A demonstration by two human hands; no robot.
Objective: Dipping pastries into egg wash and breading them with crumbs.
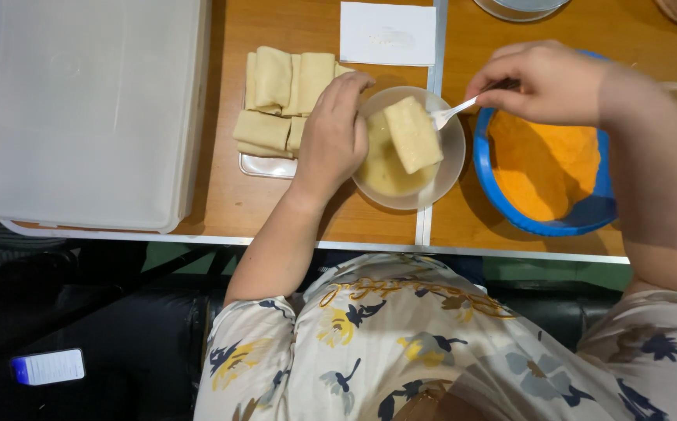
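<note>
- Patterned shirt (pixel 401 343), nearest the camera, fills the lower edge of the view below the bowl; a phone (pixel 47 366) with a lit screen lies on a dark surface well to the lower left of the bowl.
- Glass bowl (pixel 410 148), the landmark, stands on the wooden table (pixel 229 195) and holds pale yellow liquid; its shallow shape lets a whole roll lie in the liquid.
- Folded roll (pixel 413 134) rests tilted inside the bowl, one end raised out of the liquid.
- Left hand (pixel 332 140) cups the bowl's left rim, fingers curled over the edge, apparently to steady the bowl; it holds nothing else.
- Right hand (pixel 545 82), to the right of the bowl, is closed around the handle of a white fork (pixel 451 113); the tines touch the roll's right edge, so the fingers stay out of the liquid.
- Metal tray (pixel 264 165), just left of the bowl, carries more uncoated rolls (pixel 280 97) within the left hand's reach.
- Blue bowl (pixel 545 168) of orange crumbs sits just right of the glass bowl, under the right forearm.
- White paper (pixel 387 33) lies beyond the bowl; a large white lidded box (pixel 81 109) lies well to its left.
</note>
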